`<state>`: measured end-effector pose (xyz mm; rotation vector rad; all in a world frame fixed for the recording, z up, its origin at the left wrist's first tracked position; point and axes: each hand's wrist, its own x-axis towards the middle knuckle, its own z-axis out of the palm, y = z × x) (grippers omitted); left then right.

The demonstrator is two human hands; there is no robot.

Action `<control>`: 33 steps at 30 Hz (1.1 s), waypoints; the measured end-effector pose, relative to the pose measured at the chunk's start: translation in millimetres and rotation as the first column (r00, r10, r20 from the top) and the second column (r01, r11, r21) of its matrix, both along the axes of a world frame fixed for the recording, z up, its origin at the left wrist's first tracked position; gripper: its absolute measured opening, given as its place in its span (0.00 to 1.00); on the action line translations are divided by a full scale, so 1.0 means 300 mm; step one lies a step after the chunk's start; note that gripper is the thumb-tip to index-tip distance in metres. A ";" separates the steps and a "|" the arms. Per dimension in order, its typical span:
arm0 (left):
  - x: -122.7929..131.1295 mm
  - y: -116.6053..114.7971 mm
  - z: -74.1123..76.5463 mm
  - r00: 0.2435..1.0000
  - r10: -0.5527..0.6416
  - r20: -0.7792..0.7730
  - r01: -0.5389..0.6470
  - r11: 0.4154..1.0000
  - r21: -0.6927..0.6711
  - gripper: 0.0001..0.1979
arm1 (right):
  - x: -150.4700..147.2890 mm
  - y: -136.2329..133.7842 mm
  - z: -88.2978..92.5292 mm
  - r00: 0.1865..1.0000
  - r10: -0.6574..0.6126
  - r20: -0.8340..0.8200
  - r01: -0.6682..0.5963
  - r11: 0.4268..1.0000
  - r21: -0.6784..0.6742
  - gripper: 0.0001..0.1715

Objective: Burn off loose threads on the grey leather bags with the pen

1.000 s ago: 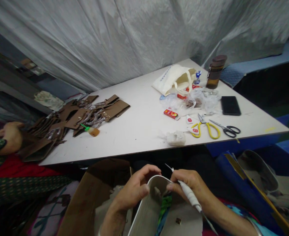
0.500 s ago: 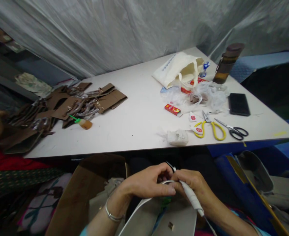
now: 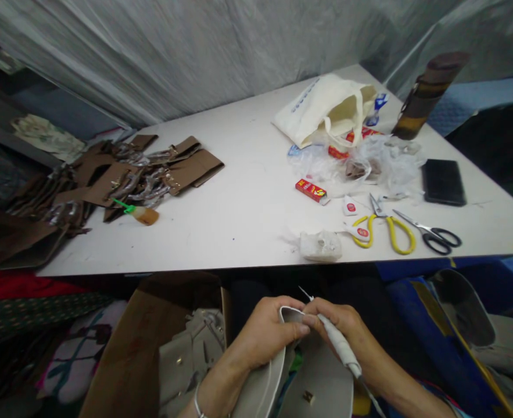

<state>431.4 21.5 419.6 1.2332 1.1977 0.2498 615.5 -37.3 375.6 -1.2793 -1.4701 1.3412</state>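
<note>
My left hand [image 3: 269, 328] is closed on the upper edge of a light grey bag piece [image 3: 321, 371], which curls into a loop between thumb and fingers. A small gold metal fitting [image 3: 308, 397] sits on the piece's face, and something green and blue shows inside it. In my right hand [image 3: 338, 322] is a corded pen-like tool [image 3: 342, 348], its handle wrapped in white and its thin tip pointing up and left past the fingers. The right fingertips meet the edge beside the left thumb. Whether the tool's tip touches the piece I cannot tell.
Yellow-handled snips [image 3: 382, 227], black scissors [image 3: 434, 235] and a white lump [image 3: 320, 246] lie along the table's [image 3: 239, 209] front. Brown pieces [image 3: 108, 183] and a small glue bottle [image 3: 140, 213] are at left. Below stand a cardboard box [image 3: 121, 354] with grey pieces and a blue bin [image 3: 430, 325].
The grey piece has turned in my hands, so its curled edge now faces up more openly. My left hand has shifted slightly right, and the camera view has moved a little.
</note>
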 end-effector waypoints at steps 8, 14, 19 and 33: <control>0.007 0.007 -0.031 0.982 0.186 0.029 -0.183 0.980 -0.073 0.12 | 0.118 -0.008 0.008 0.990 -0.129 0.054 0.112 0.965 0.235 0.23; 0.039 0.023 -0.044 0.977 0.207 -0.045 -0.208 0.978 -0.026 0.09 | 0.180 0.065 0.022 0.871 -0.457 0.181 0.370 0.852 0.370 0.18; 0.058 0.026 -0.060 0.977 0.212 -0.035 -0.214 0.976 -0.041 0.07 | 0.203 0.127 -0.004 0.818 -0.552 0.160 0.478 0.808 0.345 0.15; 0.072 0.062 -0.067 0.977 0.193 -0.091 -0.197 0.980 -0.037 0.06 | 0.148 0.242 -0.039 0.850 -0.463 0.252 0.293 0.812 0.505 0.11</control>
